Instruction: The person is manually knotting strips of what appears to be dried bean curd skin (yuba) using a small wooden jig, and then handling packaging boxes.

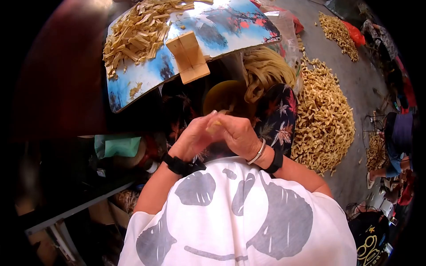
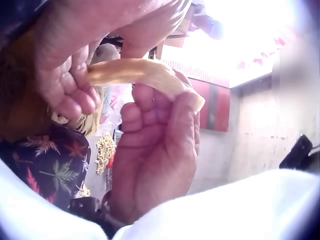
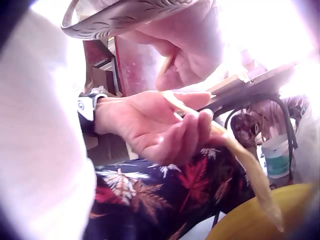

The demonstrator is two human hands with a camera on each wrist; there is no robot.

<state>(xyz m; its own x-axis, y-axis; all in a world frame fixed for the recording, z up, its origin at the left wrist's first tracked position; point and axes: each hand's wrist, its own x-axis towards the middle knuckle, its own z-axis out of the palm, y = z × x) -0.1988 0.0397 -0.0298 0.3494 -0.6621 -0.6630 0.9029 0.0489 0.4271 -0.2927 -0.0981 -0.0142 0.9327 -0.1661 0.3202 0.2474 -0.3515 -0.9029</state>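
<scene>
Close together over the lap, my two hands work a pale yellow, pliable strip point(image 2: 135, 71) that looks like tofu skin. My right hand point(image 1: 239, 133) pinches one end between thumb and fingers, as the left wrist view shows. The curled fingers of my left hand point(image 1: 195, 135) hold the strip further along. In the right wrist view its long tail hangs beyond the left fingers in front of a yellow basin point(image 3: 295, 200). From the head view most of the strip is hidden by the hands.
A blue painted table point(image 1: 222, 33) ahead bears a heap of short yellow pieces point(image 1: 137, 33) and a wooden block point(image 1: 188, 57) at its near edge. Long strips point(image 1: 268, 71) lie by the right knee. Piles of knotted pieces point(image 1: 324, 119) cover floor at right. A green bag point(image 1: 117, 146) sits left.
</scene>
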